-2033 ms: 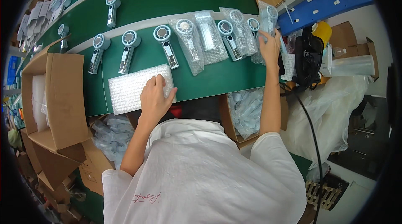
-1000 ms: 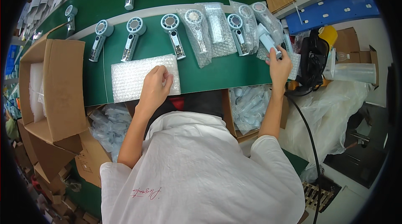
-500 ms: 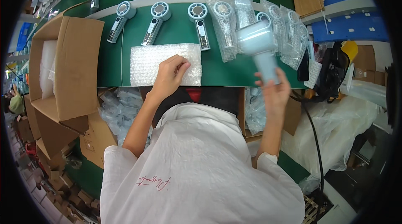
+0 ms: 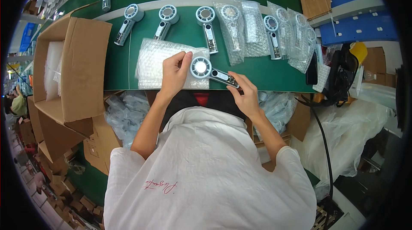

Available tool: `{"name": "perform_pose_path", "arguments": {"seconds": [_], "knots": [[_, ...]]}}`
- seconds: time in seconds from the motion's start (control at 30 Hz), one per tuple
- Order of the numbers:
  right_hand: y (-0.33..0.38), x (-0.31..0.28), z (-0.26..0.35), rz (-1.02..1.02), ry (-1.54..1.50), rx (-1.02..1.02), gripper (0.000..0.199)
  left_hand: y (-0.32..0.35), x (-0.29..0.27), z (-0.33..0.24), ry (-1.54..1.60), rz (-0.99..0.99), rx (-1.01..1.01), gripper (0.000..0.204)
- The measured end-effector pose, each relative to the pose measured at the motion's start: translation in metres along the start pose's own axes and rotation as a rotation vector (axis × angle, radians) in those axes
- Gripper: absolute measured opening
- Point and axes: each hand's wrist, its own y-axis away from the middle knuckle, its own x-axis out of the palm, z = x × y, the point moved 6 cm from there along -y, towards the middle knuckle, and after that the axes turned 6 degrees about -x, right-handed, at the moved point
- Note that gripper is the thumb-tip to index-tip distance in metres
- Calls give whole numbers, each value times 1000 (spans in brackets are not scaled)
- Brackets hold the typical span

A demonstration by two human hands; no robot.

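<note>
My right hand [image 4: 246, 95] grips a pale blue handheld fan [image 4: 201, 67] by the end of its handle. The fan's round head points left, over the right end of a bubble wrap bag [image 4: 150, 62] at the table's front edge. On that bag, my left hand [image 4: 175, 74] is closed in a pinch at its upper right part, thumb against fingers. The bag's upper edge is raised a little and covers the lower handle of a bare fan [image 4: 167, 14] behind it. Another bare fan [image 4: 206, 15] lies just beyond the held one.
Several fans in bubble wrap [image 4: 231, 28] lie to the right, with one unwrapped fan [image 4: 271, 24] among them. An open cardboard box [image 4: 88, 67] stands at the left. Farther right are a dark phone [image 4: 311, 73] and a black cable [image 4: 325, 144]. Plastic-wrapped items [image 4: 126, 114] sit below the table edge.
My right hand has brought the fan leftward and down to the bag, turning its grille side up. The bag's upper left part has risen, and my left hand still pinches it.
</note>
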Motion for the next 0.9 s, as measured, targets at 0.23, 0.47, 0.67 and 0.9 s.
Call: {"name": "perform_pose_path", "arguments": {"seconds": [0.23,0.47,0.67,0.9], "knots": [[-36,-40,75,-88,292,-71,42,7,35,-124,-547,-72,565,20],[-23,-56,30,-392,-994,504,32,11,65,-159,-372,-81,801,18],[-19,-55,43,-658,-1074,440,43,16,132,-211,-443,108,958,19],[5,-102,57,-337,-1331,113,59,-17,143,-259,-176,132,893,20]]}}
